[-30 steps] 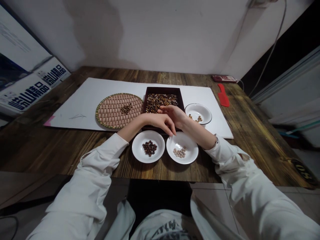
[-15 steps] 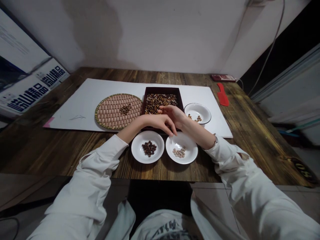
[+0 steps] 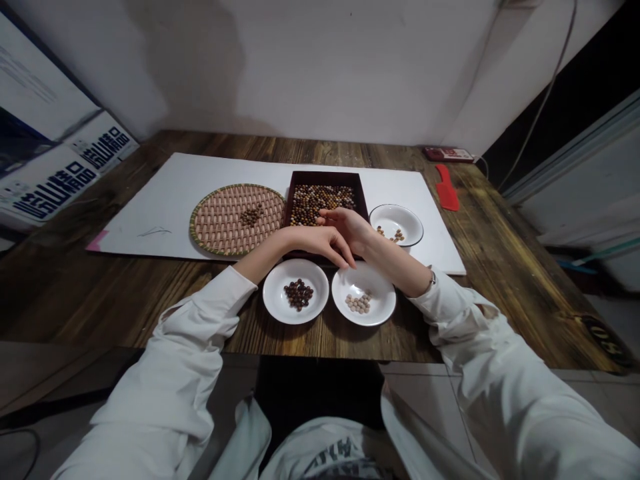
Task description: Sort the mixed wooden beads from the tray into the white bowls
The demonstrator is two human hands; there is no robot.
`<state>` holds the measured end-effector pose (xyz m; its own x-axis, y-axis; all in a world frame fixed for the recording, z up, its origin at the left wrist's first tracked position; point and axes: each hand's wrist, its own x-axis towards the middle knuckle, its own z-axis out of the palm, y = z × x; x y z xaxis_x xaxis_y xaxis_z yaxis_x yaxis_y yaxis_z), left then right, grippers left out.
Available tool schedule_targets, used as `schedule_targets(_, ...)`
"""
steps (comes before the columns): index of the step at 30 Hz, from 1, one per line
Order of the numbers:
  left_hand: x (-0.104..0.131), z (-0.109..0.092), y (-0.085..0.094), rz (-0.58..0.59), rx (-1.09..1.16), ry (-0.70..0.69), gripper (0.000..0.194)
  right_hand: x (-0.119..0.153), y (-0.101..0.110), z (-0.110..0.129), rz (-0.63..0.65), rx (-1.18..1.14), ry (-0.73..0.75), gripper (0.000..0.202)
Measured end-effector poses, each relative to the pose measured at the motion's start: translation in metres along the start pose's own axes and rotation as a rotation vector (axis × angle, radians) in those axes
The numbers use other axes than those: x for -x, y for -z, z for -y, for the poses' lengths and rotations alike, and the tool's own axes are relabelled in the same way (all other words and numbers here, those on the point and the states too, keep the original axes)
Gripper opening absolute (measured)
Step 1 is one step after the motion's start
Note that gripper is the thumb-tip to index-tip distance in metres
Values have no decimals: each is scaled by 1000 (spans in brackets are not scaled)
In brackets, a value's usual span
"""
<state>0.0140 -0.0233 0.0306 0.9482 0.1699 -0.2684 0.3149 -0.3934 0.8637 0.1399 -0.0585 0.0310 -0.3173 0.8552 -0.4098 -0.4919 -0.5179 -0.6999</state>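
My left hand (image 3: 320, 241) crosses to the right, its fingertips bent down in a pinch over the far rim of a white bowl (image 3: 371, 315) of pale beads. Anything between those fingertips is too small to make out. Partly behind it, my right hand (image 3: 345, 223) reaches left above the near part of a dark red box (image 3: 325, 177) full of mixed beads (image 3: 325, 197). Its visible fingers are loosely curled and apart, with no bead showing in them; the rest are hidden. Left of the pale beads stands another white bowl (image 3: 273, 303) with dark brown beads (image 3: 299, 294).
A round woven tray (image 3: 220, 233) with brown beads lies left of the box. To the box's right is a third white bowl (image 3: 405, 220) with yellowish beads. All three rest on a white board (image 3: 145, 200). A red comb (image 3: 447, 190) and a dark red device (image 3: 449, 155) lie farther right.
The view has shifted very slightly. Both hands keep nearly the same pose and place, and the beads in the bowls look unchanged.
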Motion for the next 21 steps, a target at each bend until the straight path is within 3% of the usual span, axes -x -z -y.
schedule_targets(21, 0, 3, 0, 9, -20, 21, 33, -2, 2, -2, 4, -4, -24, 6)
